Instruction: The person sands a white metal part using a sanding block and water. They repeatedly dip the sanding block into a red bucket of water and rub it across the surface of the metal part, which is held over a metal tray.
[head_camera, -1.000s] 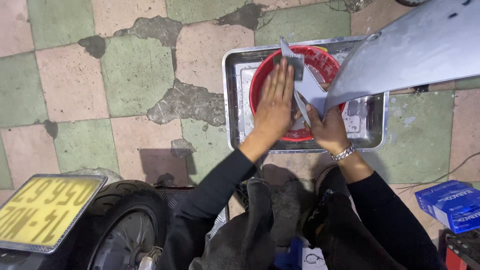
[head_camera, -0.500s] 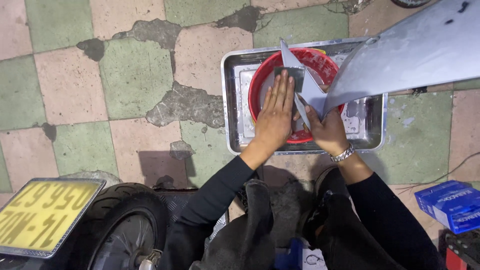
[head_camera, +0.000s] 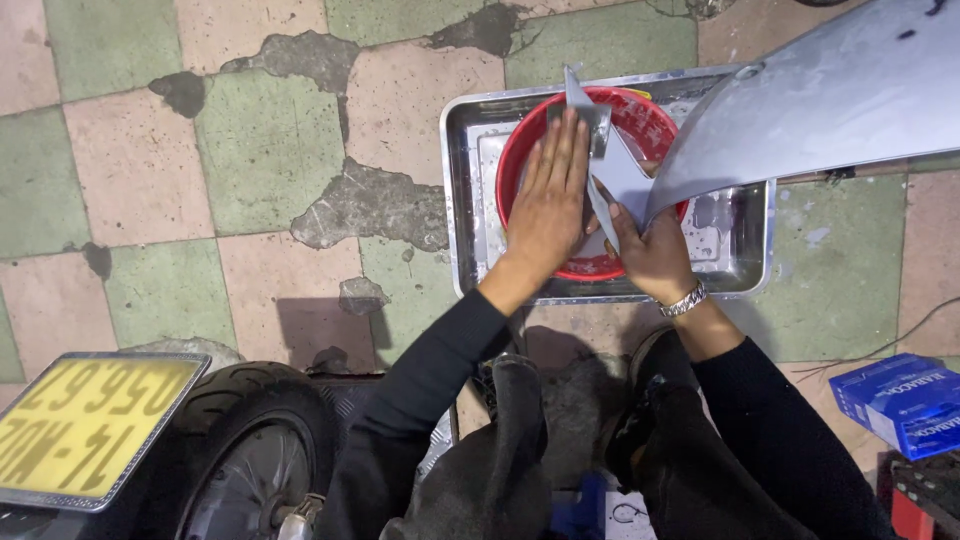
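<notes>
Grey body panel (head_camera: 800, 110) over red basin (head_camera: 640, 125), long axis running from upper right down to its point at lower left.
Left hand (head_camera: 548, 200) flat, fingers extended, on panel tip; right hand (head_camera: 655, 255) gripping panel edge; basin inside steel tray (head_camera: 740, 260).

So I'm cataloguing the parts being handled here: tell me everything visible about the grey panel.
The grey panel is a curved, matte silver-grey body piece, plastic by its look, smudged and dusty. It slants from the upper right down to narrow pointed tabs over the red basin in the metal tray. The left hand lies flat against its tip; the right hand grips its lower edge.
</notes>
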